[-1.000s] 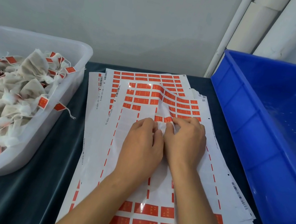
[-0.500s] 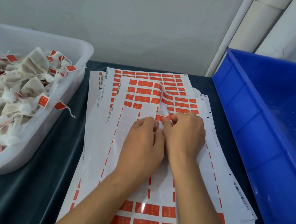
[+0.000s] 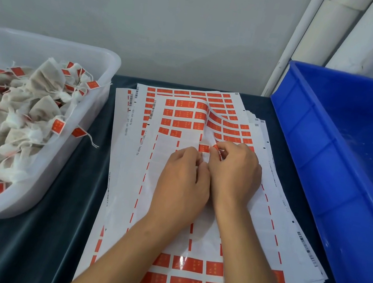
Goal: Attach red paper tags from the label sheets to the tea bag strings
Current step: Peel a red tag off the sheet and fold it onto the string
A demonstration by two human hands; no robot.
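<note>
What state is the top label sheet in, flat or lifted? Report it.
Partly lifted: the top label sheet curls up at its middle, where the right hand pinches a red tag.

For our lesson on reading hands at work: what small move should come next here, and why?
Probably peel the red tag fully off the top label sheet: the right hand pinches its lifted edge while the left hand holds the buckled sheet down.

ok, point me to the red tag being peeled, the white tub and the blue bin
red tag [image 3: 215, 147], head view, on its lifted red face by the right fingertips.
white tub [image 3: 110, 64], head view, on its far right rim corner.
blue bin [image 3: 319, 185], head view, on its outer left wall.
</note>
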